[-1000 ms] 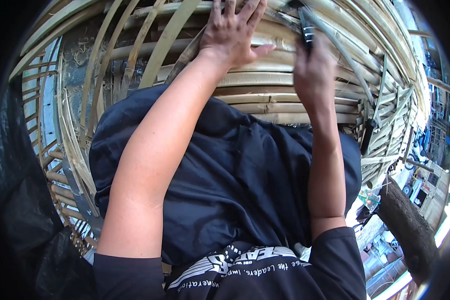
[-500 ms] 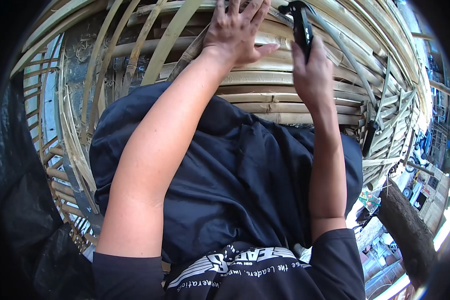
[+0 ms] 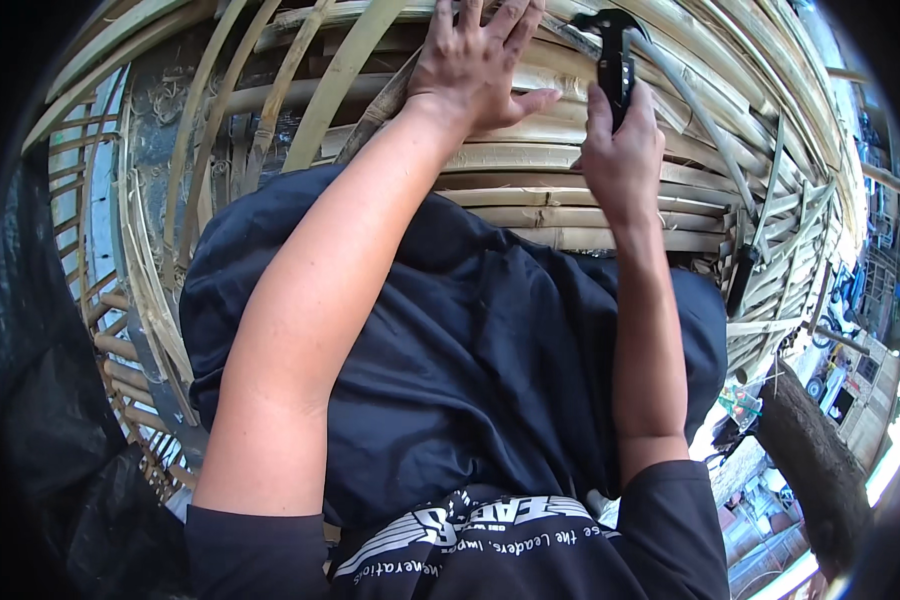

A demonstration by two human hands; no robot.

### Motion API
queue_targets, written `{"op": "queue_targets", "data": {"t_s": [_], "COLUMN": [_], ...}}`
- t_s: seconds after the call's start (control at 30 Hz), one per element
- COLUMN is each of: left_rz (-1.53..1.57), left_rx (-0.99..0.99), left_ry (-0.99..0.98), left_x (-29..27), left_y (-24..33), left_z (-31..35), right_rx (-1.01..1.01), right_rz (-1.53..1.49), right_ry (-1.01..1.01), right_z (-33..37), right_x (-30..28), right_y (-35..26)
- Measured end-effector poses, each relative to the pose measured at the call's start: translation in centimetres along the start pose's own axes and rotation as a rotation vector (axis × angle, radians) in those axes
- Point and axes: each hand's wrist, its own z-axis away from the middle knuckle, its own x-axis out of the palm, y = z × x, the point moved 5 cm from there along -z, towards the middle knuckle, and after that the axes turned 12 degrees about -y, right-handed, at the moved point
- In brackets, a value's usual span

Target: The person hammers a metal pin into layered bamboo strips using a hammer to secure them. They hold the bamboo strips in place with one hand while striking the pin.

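A black claw hammer [image 3: 615, 68] is upright in my right hand [image 3: 625, 160], whose fingers wrap round its handle. The hammer's head is at the top, above the bamboo slats [image 3: 540, 196]; I cannot tell whether it touches them. Off to the left, my left hand [image 3: 473, 68] lies flat on the slats with its thumb stretched toward the hammer. Its fingertips run past the upper edge of the view, and I see nothing held in it.
Long bamboo strips [image 3: 342, 82] stand up at the left. A black-handled blade [image 3: 743, 272] lies among the slats at the right. Dark cloth [image 3: 470, 330] covers my lap. A thick log [image 3: 815, 455] leans at the lower right, and black sheeting [image 3: 60, 400] hangs at the left.
My right hand and the hammer have shifted slightly; the hammer's head now shows a little lower and further right. My left hand stays in nearly the same place.
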Motion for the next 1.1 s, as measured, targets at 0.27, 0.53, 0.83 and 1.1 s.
{"op": "queue_targets", "data": {"t_s": [0.27, 0.53, 0.83, 1.1], "left_rz": [0.021, 0.008, -0.049, -0.027], "left_rx": [0.008, -0.010, -0.023, -0.032], "left_ry": [0.006, -0.019, -0.076, -0.053], "left_x": [-0.3, 0.1, 0.5, 0.2], "left_y": [0.1, -0.1, -0.1, -0.1], "left_z": [0.1, 0.1, 0.1, -0.2], "right_rx": [-0.116, 0.021, 0.070, -0.182], "right_rz": [0.111, 0.007, -0.133, 0.275], "right_ry": [0.002, -0.008, -0.145, -0.222], "right_z": [0.1, -0.3, -1.7, -4.7], "right_x": [1.2, 0.2, -3.6, -3.3], "right_y": [0.7, -0.7, -2.2, -3.5]}}
